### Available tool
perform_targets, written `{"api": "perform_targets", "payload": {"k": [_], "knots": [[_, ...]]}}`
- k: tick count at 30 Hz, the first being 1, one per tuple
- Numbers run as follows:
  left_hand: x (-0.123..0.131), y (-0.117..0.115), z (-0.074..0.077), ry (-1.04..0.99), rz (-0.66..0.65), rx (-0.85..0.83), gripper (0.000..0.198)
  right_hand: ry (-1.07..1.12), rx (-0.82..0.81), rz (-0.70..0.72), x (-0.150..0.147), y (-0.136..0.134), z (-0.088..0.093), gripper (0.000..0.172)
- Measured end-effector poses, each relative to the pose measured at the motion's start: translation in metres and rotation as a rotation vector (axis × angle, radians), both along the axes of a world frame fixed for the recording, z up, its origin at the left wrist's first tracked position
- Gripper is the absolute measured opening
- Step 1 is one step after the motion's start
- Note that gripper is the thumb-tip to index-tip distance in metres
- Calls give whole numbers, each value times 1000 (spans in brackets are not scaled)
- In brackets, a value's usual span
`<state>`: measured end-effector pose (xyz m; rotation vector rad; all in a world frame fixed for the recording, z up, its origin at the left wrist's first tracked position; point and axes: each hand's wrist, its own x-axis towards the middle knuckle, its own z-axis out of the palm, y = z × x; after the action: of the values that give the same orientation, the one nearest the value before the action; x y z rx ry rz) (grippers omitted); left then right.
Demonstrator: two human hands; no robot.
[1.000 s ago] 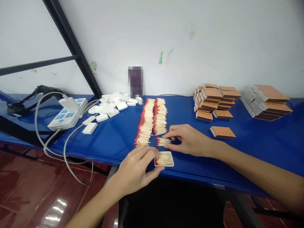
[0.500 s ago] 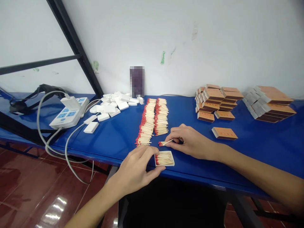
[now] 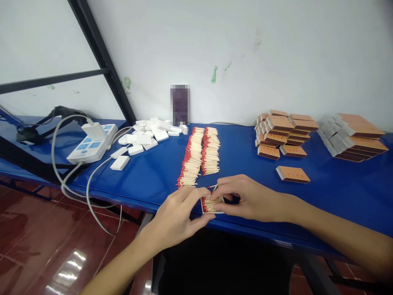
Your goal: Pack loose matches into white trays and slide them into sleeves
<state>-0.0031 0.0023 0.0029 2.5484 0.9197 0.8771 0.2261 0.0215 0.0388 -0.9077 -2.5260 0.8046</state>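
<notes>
A small white matchbox tray [image 3: 210, 205] holding red-tipped matches lies near the front edge of the blue table [image 3: 337, 192]. My left hand [image 3: 175, 219] grips the tray's left end between thumb and fingers. My right hand [image 3: 245, 198] is pinched on a few matches [image 3: 214, 189] and rests over the tray's right side. Just behind the hands lie two long rows of loose matches [image 3: 201, 153].
White inner trays [image 3: 147, 135] lie in a heap at the back left, beside a power strip [image 3: 92, 143] with grey cables. Orange matchbox sleeves [image 3: 284, 133] are stacked at the back right, one sleeve [image 3: 292, 174] lies alone, and more stacks [image 3: 353, 137] stand farther right. A wall runs behind the table.
My right hand picked up matches from the table and carried them toward me, onto the tray. My left hand kept its hold on the tray.
</notes>
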Motion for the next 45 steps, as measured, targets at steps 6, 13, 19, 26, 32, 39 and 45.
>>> {"api": "perform_targets", "payload": {"k": [6, 13, 19, 26, 32, 39, 45], "knots": [[-1, 2, 1, 7, -62, 53, 24, 81, 29, -49, 8, 6, 2, 23], [-2, 0, 7, 25, -66, -4, 22, -107, 118, -110, 20, 14, 4, 38], [-2, -1, 2, -5, -65, 42, 29, -117, 92, -116, 16, 16, 0, 24], [-2, -1, 0, 35, -93, 79, 31, -111, 62, -156, 15, 18, -5, 18], [-2, 0, 2, 28, -96, 61, 33, -147, 88, -128, 14, 15, -5, 13], [-1, 0, 2, 7, -49, 13, 36, -189, 154, -94, 17, 13, -1, 10], [-2, -1, 2, 14, -20, -3, 39, -176, 156, -105, 20, 15, -1, 14]]}}
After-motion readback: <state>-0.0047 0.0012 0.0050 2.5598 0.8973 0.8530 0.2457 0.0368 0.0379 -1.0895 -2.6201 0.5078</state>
